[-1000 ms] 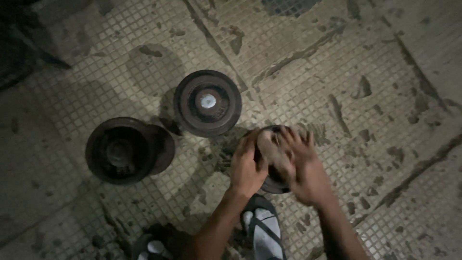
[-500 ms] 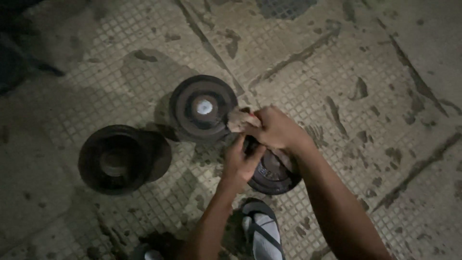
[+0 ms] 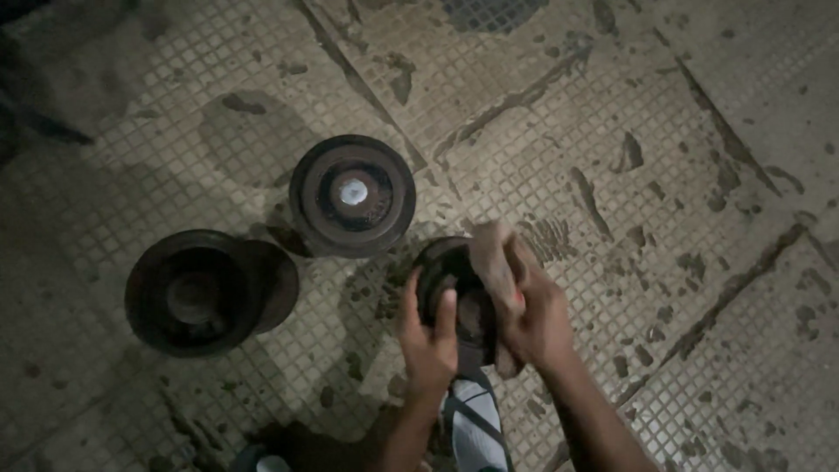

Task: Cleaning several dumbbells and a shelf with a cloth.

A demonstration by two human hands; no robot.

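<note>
A dark round metal pulley wheel (image 3: 452, 280) stands tilted on its edge on the tiled floor, just above my foot. My left hand (image 3: 428, 336) grips its near rim with fingers spread over the face. My right hand (image 3: 524, 310) holds a brownish rag (image 3: 494, 258) pressed against the wheel's right side and top rim. A second round pulley (image 3: 352, 195) with a shiny centre lies flat up and to the left. A third, larger dark wheel (image 3: 197, 293) lies further left.
The floor (image 3: 629, 105) is worn small-square tile with cracks and dark stains. My sandalled foot in a pale sock (image 3: 476, 424) sits right under the held wheel. A dark grate (image 3: 489, 10) shows at the top edge.
The wheel has been tipped up from lying flat onto its edge. My right hand with the rag dropped from near the middle pulley down onto the held wheel's right side.
</note>
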